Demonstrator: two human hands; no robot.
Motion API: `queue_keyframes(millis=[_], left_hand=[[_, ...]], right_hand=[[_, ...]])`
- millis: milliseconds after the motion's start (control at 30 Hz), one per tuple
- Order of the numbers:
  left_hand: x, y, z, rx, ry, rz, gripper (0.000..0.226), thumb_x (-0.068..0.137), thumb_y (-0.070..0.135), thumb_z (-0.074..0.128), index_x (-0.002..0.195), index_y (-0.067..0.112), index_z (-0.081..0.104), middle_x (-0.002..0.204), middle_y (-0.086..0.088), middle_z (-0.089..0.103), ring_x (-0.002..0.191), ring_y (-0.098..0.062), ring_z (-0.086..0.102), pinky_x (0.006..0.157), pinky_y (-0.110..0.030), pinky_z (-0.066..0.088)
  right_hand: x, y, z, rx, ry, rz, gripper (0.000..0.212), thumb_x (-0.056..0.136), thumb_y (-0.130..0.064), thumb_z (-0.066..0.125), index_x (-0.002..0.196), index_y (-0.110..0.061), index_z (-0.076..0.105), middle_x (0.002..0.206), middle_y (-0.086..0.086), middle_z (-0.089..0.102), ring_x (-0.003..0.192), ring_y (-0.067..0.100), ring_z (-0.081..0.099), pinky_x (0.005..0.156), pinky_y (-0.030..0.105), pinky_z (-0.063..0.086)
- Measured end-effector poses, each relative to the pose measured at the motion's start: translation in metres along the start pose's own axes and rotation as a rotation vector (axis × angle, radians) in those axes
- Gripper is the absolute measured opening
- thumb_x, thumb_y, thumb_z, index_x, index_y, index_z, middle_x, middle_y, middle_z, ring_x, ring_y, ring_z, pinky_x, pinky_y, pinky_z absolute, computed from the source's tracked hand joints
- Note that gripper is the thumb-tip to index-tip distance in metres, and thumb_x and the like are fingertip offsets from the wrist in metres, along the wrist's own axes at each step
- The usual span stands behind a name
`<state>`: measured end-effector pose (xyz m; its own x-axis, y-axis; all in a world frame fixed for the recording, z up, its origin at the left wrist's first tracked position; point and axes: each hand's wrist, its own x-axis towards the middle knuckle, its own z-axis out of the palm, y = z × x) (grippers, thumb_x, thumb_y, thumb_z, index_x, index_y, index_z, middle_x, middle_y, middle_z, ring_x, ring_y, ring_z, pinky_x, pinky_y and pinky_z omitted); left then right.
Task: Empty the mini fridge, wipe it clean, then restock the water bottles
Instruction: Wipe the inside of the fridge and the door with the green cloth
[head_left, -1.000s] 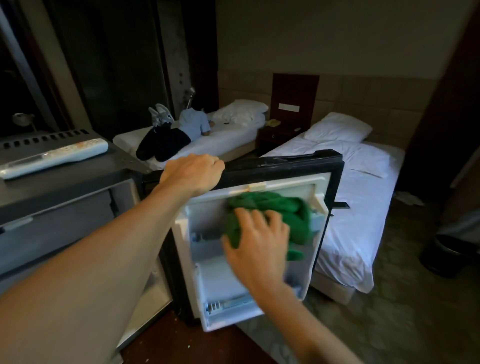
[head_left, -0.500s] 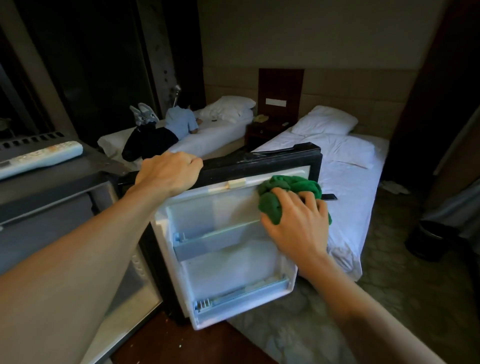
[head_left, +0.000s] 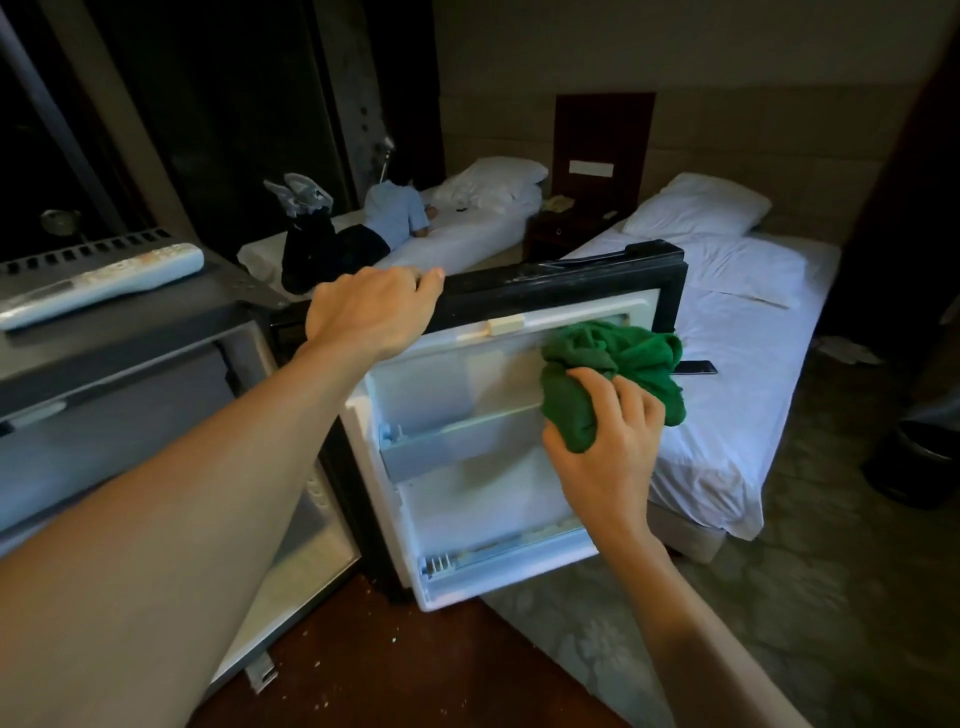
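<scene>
Now: top edge of fridge door (head_left: 566, 283) gripped by left hand (head_left: 371, 312), fingers curled over; green cloth (head_left: 613, 374) bunched in right hand (head_left: 605, 447), pressed against door's upper right corner.

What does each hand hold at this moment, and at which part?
The left hand grips the open fridge door by its top edge. The right hand holds the bunched green cloth by its lower part.

A nightstand (head_left: 566, 231) stands between two white beds. On the bed (head_left: 483, 234) left of it a person (head_left: 384, 228) lies prone, feet up. The bed (head_left: 727, 415) to its right carries a pillow (head_left: 696, 205) and a black phone (head_left: 696, 368). Far left of it, a remote (head_left: 104, 283) lies on a grey worktop (head_left: 156, 325).
</scene>
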<state>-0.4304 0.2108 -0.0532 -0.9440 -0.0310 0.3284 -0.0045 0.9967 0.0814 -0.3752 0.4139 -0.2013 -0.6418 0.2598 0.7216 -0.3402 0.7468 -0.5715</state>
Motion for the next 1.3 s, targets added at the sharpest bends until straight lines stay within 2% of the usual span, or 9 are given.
queue_keyframes(millis=[167, 267, 400, 600, 733, 933, 1067, 1200, 1300], left_hand=[[-0.001, 0.005, -0.001, 0.007, -0.031, -0.037, 0.054, 0.097, 0.058, 0.011, 0.127, 0.037, 0.051, 0.119, -0.011, 0.060, 0.107, -0.037, 0.054, 0.079, -0.044, 0.031], [0.001, 0.007, 0.000, -0.006, -0.063, -0.070, 0.047, 0.096, 0.051, 0.017, 0.118, 0.037, 0.054, 0.118, -0.010, 0.059, 0.107, -0.037, 0.052, 0.079, -0.046, 0.028], [0.023, 0.024, -0.008, -0.025, -0.149, -0.141, 0.056, 0.088, 0.054, 0.023, 0.122, 0.024, 0.056, 0.128, -0.016, 0.051, 0.111, -0.038, 0.049, 0.080, -0.043, 0.034], [0.016, 0.042, 0.003, -0.048, -0.083, -0.026, 0.040, 0.094, 0.047, 0.022, 0.107, 0.038, 0.059, 0.111, -0.009, 0.058, 0.089, -0.031, 0.045, 0.075, -0.042, 0.028], [0.021, 0.038, -0.001, -0.068, -0.107, 0.001, 0.039, 0.095, 0.049, 0.022, 0.106, 0.039, 0.058, 0.103, -0.005, 0.056, 0.087, -0.029, 0.046, 0.074, -0.042, 0.030], [0.021, 0.038, 0.000, -0.071, -0.104, -0.009, 0.039, 0.095, 0.053, 0.023, 0.099, 0.036, 0.058, 0.100, -0.003, 0.056, 0.091, -0.030, 0.049, 0.075, -0.043, 0.034], [0.019, 0.040, -0.002, -0.092, -0.110, -0.007, 0.039, 0.095, 0.052, 0.024, 0.099, 0.037, 0.059, 0.099, -0.003, 0.055, 0.089, -0.028, 0.047, 0.076, -0.042, 0.032], [0.017, 0.040, -0.002, -0.095, -0.110, 0.000, 0.040, 0.096, 0.052, 0.024, 0.104, 0.037, 0.060, 0.100, -0.001, 0.053, 0.088, -0.026, 0.045, 0.075, -0.041, 0.030], [0.018, 0.039, -0.001, -0.088, -0.104, 0.012, 0.039, 0.096, 0.052, 0.024, 0.098, 0.035, 0.059, 0.099, -0.003, 0.056, 0.088, -0.027, 0.048, 0.074, -0.041, 0.032]], right_hand=[[-0.043, 0.009, -0.018, 0.446, 0.106, 0.563, 0.043, 0.078, -0.017, 0.073, 0.114, -0.031, 0.056, 0.108, -0.006, 0.060, 0.101, 0.013, 0.057, 0.092, 0.040, 0.049], [-0.062, 0.024, -0.011, 0.495, 0.148, 0.871, 0.041, 0.082, -0.021, 0.070, 0.113, -0.041, 0.053, 0.109, -0.007, 0.062, 0.102, 0.015, 0.058, 0.097, 0.045, 0.048], [-0.070, 0.026, 0.015, 0.432, 0.012, 0.788, 0.044, 0.082, -0.024, 0.072, 0.121, -0.035, 0.055, 0.117, -0.005, 0.062, 0.111, 0.016, 0.057, 0.102, 0.043, 0.044], [-0.046, 0.004, 0.060, 0.430, 0.100, 0.788, 0.061, 0.086, -0.031, 0.068, 0.141, -0.026, 0.042, 0.134, 0.005, 0.053, 0.124, 0.025, 0.047, 0.105, 0.042, 0.038], [-0.080, -0.032, 0.099, 0.282, -0.001, 0.613, 0.058, 0.077, -0.025, 0.068, 0.130, -0.011, 0.049, 0.131, 0.027, 0.047, 0.113, 0.039, 0.044, 0.098, 0.041, 0.033], [-0.118, -0.055, 0.112, 0.319, -0.247, 0.255, 0.036, 0.076, -0.035, 0.066, 0.109, -0.023, 0.057, 0.112, 0.009, 0.053, 0.098, 0.021, 0.051, 0.083, 0.025, 0.041], [-0.082, 0.008, 0.096, 0.267, -0.079, 0.537, 0.050, 0.077, -0.006, 0.069, 0.124, -0.015, 0.053, 0.123, 0.013, 0.050, 0.114, 0.032, 0.050, 0.095, 0.037, 0.038], [-0.047, 0.039, 0.081, 0.360, 0.168, 0.781, 0.047, 0.087, -0.025, 0.066, 0.131, -0.020, 0.048, 0.122, 0.002, 0.054, 0.117, 0.022, 0.050, 0.100, 0.038, 0.039], [-0.077, 0.025, 0.095, 0.321, 0.085, 0.779, 0.046, 0.086, -0.035, 0.061, 0.127, -0.013, 0.052, 0.115, 0.010, 0.060, 0.109, 0.031, 0.056, 0.095, 0.040, 0.044]])
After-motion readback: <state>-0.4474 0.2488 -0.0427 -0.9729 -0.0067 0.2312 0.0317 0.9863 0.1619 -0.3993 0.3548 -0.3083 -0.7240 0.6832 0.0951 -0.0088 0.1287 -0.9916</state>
